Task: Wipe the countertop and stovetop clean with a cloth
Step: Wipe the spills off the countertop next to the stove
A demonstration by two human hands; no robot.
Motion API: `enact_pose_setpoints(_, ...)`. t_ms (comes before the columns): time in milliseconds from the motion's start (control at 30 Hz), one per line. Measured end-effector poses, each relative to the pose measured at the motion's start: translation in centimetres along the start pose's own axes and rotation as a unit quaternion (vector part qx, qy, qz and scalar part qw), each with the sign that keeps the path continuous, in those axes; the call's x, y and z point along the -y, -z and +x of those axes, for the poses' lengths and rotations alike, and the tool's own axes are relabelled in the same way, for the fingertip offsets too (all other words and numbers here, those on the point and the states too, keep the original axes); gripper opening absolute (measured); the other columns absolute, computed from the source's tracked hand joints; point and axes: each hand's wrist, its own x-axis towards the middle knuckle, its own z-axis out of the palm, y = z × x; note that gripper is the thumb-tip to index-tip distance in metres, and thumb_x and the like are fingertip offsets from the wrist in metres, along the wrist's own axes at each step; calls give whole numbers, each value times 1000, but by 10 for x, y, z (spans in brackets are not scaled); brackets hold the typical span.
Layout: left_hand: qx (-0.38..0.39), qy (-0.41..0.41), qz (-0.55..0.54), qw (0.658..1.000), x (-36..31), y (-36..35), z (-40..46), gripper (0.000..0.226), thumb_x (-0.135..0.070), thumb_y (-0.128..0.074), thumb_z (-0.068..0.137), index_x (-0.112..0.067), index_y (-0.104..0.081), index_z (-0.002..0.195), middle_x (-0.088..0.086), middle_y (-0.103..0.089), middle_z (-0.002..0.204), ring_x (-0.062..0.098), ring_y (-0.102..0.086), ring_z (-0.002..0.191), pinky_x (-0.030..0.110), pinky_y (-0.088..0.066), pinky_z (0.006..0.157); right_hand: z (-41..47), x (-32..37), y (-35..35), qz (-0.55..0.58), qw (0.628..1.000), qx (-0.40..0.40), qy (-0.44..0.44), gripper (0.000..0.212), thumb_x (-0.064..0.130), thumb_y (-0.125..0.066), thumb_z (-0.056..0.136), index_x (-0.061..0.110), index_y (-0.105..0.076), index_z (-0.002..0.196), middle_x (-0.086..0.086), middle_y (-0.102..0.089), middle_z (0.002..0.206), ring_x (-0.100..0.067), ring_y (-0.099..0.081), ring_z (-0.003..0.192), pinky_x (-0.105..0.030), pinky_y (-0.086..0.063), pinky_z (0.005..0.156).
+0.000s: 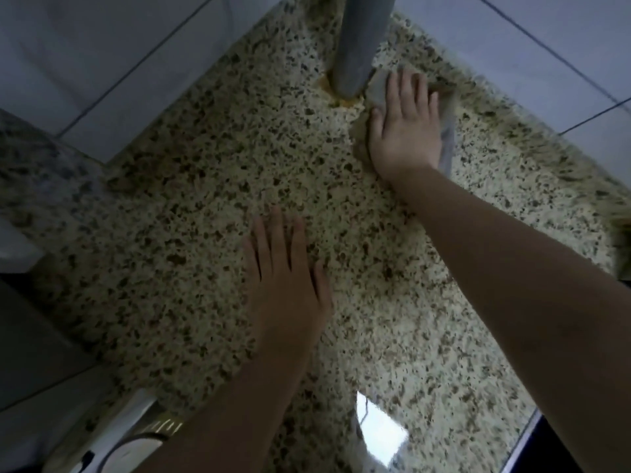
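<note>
left hand (285,278) flat on countertop (164,268); right hand (408,126) flat, pressing cloth (447,138)

Pale glazed wall tiles with dark grout lines (102,46) meet beyond both hands; a grey metal pole (355,42) rises there in dim light

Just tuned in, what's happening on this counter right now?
A person is wiping the speckled granite counter. The right hand presses a pale cloth flat against the counter, right beside the base of a grey pipe in the tiled corner. Yellowish residue shows around the pipe's foot. The left hand rests flat on the counter nearer the person, holding nothing.
</note>
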Motion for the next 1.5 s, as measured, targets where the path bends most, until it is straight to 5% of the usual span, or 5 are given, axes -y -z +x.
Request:
enact_pose_setpoints(367, -6, -1, 6, 1000, 1, -1, -1, 65, -38, -28, 105, -10, -14, 162, 17, -5, 169, 36, 0, 157, 57, -14, 125, -95, -46, 0, -11, 999, 15, 46, 63, 40, -19, 109, 14, -7, 166, -5, -2, 174, -25, 2, 160, -46, -8, 130)
enact_pose_setpoints(700, -9, 0, 16, 1000, 0, -4, 1, 64, -38, -30, 105, -10, -18, 161, 17, -9, 169, 36, -2, 157, 56, -14, 125, -3, -23, 11, 9, 997, 35, 73, 65, 49, -11, 109, 19, 0, 166, -2, 4, 174, -24, 6, 160, -45, -3, 130)
enact_pose_setpoints(1000, 15, 11, 19, 1000, -2, 0, 1, 65, -41, -26, 104, -10, -18, 161, 16, -3, 169, 35, 4, 157, 53, -8, 127, -100, -60, 4, -3, 985, 21, -170, 66, 49, -4, 107, 20, 9, 165, -6, 12, 172, -28, 12, 159, -53, -2, 129)
enact_pose_setpoints(1300, 2, 10, 22, 1000, -1, -3, 2, 65, -40, -24, 104, -10, -16, 162, 17, -3, 169, 37, 2, 156, 55, -9, 126, -6, 6, 5, 25, 999, 34, 19, 66, 50, -10, 109, 19, 3, 165, -4, 7, 173, -26, 7, 160, -47, 0, 130)
enact_pose_setpoints(1500, 12, -209, 19, 978, 0, -5, 9, 59, -36, -15, 108, -12, -18, 161, 14, -10, 169, 39, -2, 156, 57, -16, 124, -93, -105, 14, 20, 983, 21, -181, 70, 60, 0, 105, 25, 7, 165, 1, 9, 172, -26, 8, 159, -51, -1, 130)
